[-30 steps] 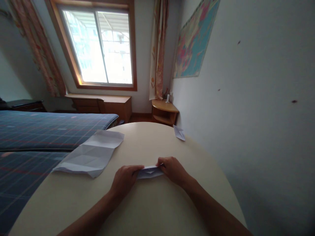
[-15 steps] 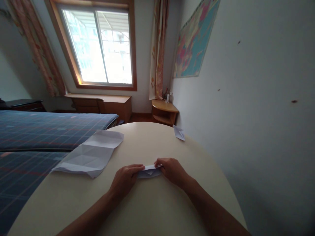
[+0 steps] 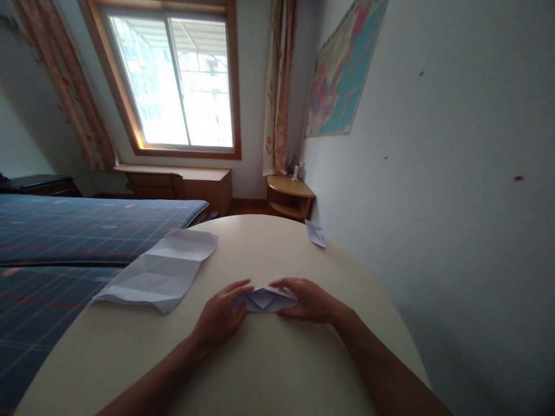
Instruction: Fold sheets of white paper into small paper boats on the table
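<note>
Between my two hands lies a folded white paper (image 3: 264, 299), low on the round table, with a diamond-shaped fold showing at its middle. My left hand (image 3: 222, 312) grips its left end, fingers along the far edge and thumb at the near side. Around the right end, my right hand (image 3: 310, 300) has its fingers on the far edge and its thumb along the near edge. The parts of the paper under the fingers are hidden.
A large creased sheet of paper (image 3: 160, 268) lies on the left of the cream table (image 3: 260, 242). A small folded paper (image 3: 315, 233) sits near the far right edge. A plaid-covered bed (image 3: 87, 225) adjoins the left side, and a white wall (image 3: 455, 231) the right.
My fingers have shifted outward from the paper's far edge to its two ends, thumbs now at the near side. The paper's middle fold shows more fully.
</note>
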### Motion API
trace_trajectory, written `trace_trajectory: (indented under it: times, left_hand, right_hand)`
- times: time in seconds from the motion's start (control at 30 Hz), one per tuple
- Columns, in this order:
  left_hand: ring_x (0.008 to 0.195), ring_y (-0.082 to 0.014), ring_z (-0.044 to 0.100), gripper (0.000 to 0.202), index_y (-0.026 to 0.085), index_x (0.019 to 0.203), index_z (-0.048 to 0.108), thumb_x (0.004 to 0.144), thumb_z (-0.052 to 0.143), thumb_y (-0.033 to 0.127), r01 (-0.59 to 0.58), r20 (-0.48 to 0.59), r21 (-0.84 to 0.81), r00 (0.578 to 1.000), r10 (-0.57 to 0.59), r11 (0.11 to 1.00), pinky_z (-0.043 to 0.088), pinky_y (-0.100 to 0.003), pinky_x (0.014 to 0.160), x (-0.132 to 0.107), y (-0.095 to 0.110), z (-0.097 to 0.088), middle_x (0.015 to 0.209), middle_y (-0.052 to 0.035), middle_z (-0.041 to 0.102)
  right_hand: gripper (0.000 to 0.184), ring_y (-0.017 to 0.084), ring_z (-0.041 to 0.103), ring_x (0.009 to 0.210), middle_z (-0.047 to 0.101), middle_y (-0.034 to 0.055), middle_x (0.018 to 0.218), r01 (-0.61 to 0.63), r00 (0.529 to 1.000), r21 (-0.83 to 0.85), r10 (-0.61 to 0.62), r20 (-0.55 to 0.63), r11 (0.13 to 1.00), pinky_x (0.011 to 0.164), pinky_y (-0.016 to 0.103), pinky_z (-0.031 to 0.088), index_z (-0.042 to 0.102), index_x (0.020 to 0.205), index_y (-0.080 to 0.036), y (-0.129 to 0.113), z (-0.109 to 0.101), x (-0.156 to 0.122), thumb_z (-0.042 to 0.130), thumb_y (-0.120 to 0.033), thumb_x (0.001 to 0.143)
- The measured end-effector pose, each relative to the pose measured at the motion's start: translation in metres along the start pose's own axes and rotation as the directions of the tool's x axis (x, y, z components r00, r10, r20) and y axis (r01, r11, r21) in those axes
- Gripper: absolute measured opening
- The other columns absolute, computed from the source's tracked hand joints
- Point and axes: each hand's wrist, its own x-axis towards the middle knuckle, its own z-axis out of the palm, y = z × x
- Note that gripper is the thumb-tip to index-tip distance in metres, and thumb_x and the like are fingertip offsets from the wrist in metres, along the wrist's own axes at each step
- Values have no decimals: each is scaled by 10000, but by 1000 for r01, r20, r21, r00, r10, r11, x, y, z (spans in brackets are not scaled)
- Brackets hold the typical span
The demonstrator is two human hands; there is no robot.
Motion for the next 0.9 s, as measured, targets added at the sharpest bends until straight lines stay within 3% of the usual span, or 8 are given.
trace_trajectory:
  times: [0.13, 0.23, 0.4, 0.57, 0.67, 0.8, 0.9]
  left_hand:
    - [1184, -205, 606, 403, 283, 1196, 635, 827, 511, 178, -43, -71, 15, 996, 44, 999, 499, -384, 1016, -1, 0, -2, 1314, -18, 629]
    - [1164, -203, 614, 367, 271, 1153, 643, 829, 507, 163, -28, -110, 17, 993, 30, 999, 507, -384, 998, 0, -3, -1, 1283, -24, 645]
    - [1087, -205, 649, 230, 272, 1004, 683, 871, 510, 202, 24, -105, 12, 994, -23, 1000, 522, -376, 954, 3, -8, -1, 1199, -17, 684]
    - [931, -184, 703, 253, 285, 1126, 616, 905, 497, 248, 75, -93, -46, 993, -79, 996, 561, -317, 821, 2, -4, -1, 1076, -10, 718]
    - [896, -190, 714, 243, 276, 1158, 550, 930, 466, 278, 89, -101, -57, 990, -94, 994, 564, -314, 770, 1, -1, 0, 1029, -14, 725]
    - [975, -191, 691, 102, 256, 995, 527, 940, 449, 292, 20, -85, -61, 996, -25, 998, 549, -323, 823, 0, 4, -3, 1187, -35, 680]
    - [837, -163, 695, 77, 251, 959, 538, 917, 486, 291, 0, -36, -38, 999, -1, 999, 555, -300, 759, -1, 8, -8, 1269, -43, 633]
  right_hand:
    - [805, 248, 611, 1100, 604, 84, 1301, -34, 999, 61, 33, 20, 998, 946, 378, 474, 443, 1409, -270, 4, -4, -3, 806, -315, 692]
    - [857, 227, 625, 1046, 591, 80, 1302, -68, 998, 107, 66, 21, 992, 914, 361, 495, 425, 1414, -275, 8, -8, -6, 825, -273, 657]
    - [600, 189, 648, 946, 648, 53, 1190, -38, 999, 92, 39, -9, 995, 834, 308, 513, 560, 1269, -248, 8, -8, -7, 764, -208, 706]
    - [250, 184, 670, 895, 714, 50, 1025, -44, 989, 42, 49, -142, 998, 802, 303, 505, 661, 1095, -224, 12, -6, -4, 640, -228, 845]
    - [252, 177, 680, 862, 730, 51, 984, -67, 974, 100, 86, -207, 993, 791, 302, 513, 654, 1111, -220, 20, -7, -3, 641, -288, 868]
    - [277, 168, 683, 790, 728, 50, 889, -106, 959, 206, 155, -238, 973, 735, 287, 525, 645, 1117, -197, 32, -7, -3, 621, -351, 889]
    - [275, 166, 682, 787, 721, 58, 899, -119, 945, 275, 194, -265, 954, 726, 285, 528, 647, 1103, -182, 39, -4, -1, 600, -362, 900]
